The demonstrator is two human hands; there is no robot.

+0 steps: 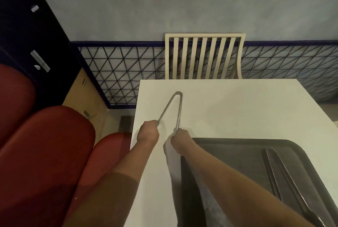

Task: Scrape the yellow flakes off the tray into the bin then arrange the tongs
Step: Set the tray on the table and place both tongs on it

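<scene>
Tongs (175, 106), metal, one pair: lying on the white surface (237, 109), hinge loop toward the far edge, the two arms splayed wide toward the person. Left hand (148, 133), grip curled round the end of the left arm; right hand (180, 139), grip curled round the end of the right arm. A pale cloth or paper strip (173, 164) hangs below the right hand; whether that hand also pinches it cannot be told.

Tray (237, 155), dark, rounded corners: on the surface just right of the right hand, near edge out of view. No yellow flakes visible on it; judged already scraped. Second pair of tongs (285, 177), dark metal: lying inside the tray, toward its right side.

Bin: not identifiable.

Risks, as judged:
- Arms pulled this far apart may spring back when one grip loosens, skidding the tongs over the near left edge of the surface.
- The right forearm crosses the tray's left rim; a sideways shift could nudge the tray and disturb the tongs inside.
- The hanging strip could snag between the arms on closing.

Surroundings: slatted cream chair (204, 56) at the far side; red seat cushions (45, 153) at left.
</scene>
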